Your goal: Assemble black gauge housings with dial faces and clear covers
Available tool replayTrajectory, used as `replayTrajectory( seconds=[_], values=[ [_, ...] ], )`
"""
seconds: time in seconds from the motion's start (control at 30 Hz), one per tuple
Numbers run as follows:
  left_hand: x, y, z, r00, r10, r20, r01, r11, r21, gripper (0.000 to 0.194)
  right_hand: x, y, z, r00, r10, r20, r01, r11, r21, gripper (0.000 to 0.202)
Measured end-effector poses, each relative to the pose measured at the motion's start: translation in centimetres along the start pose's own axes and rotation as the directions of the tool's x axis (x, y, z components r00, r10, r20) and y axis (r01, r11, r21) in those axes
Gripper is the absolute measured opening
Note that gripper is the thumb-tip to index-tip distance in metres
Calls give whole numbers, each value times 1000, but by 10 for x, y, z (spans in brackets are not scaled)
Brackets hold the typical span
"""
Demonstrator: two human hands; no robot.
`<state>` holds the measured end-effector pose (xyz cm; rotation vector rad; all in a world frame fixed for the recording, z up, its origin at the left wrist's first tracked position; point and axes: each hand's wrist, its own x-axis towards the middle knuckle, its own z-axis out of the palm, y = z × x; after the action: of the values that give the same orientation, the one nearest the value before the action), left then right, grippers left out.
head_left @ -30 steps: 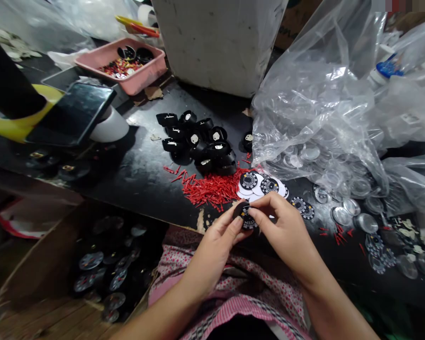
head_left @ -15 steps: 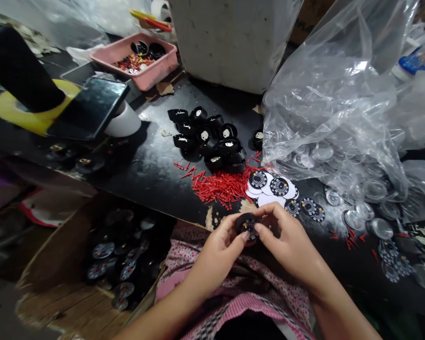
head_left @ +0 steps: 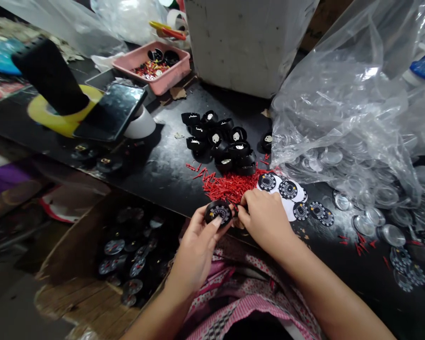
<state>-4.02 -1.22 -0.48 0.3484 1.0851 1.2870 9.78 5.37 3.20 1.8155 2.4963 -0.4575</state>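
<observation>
A round black gauge (head_left: 217,212) with a printed dial is held in my left hand (head_left: 201,236), the thumb lying on its face. Just right of it, my right hand (head_left: 265,217) is at the near edge of the pile of red needles (head_left: 230,185), its fingertips pinched together; what they hold, if anything, is too small to make out. Behind the needles stand several black housings (head_left: 219,141). Printed dial discs (head_left: 288,190) lie to the right of the pile, some over white ones.
Clear covers (head_left: 364,225) lie at right below a large plastic bag (head_left: 340,108). A pink tray (head_left: 170,78), a phone (head_left: 111,111) and yellow tape (head_left: 42,113) are at back left. Finished-looking gauges (head_left: 138,267) fill a box (head_left: 71,283) below the table.
My right hand has left the gauge and moved up to the red needles. My left hand keeps the gauge, now a little left with its dial face showing. The view has shifted slightly.
</observation>
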Motion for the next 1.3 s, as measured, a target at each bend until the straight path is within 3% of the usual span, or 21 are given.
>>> replayTrajectory(
  seconds=[0.1,0.23,0.37,0.5,0.57,0.7,0.8,0.97,1.3],
  values=[
    [1,2,6,1000,-8,5,9,996,-89,20,0,-2,2,1000,8,-8,-8,1000,7,15],
    [1,1,12,997,-38,64,45,992,-121,20,-10,7,3,999,-24,-21,28,978,205,14],
    [0,1,18,998,-30,60,37,992,-120,21,-21,15,2,991,-74,-109,103,949,296,7],
    [0,5,20,993,-52,103,67,987,-144,21,-30,22,-3,981,-82,-176,137,935,328,13],
    [1,6,20,995,-42,89,54,989,-137,26,-34,23,-6,976,-89,-200,168,891,422,13],
    [4,0,22,994,-38,100,40,999,-14,34,-40,20,-11,973,-86,-214,200,779,594,11],
    [4,-8,25,986,-57,159,38,992,118,34,-42,17,-12,975,-53,-214,165,817,552,11],
    [0,-11,24,984,17,176,-71,950,303,32,-41,19,-15,986,-61,-156,135,841,523,12],
    [-6,-8,25,967,153,206,-229,875,427,20,-49,18,-15,987,-45,-152,120,838,532,17]
  ],
)
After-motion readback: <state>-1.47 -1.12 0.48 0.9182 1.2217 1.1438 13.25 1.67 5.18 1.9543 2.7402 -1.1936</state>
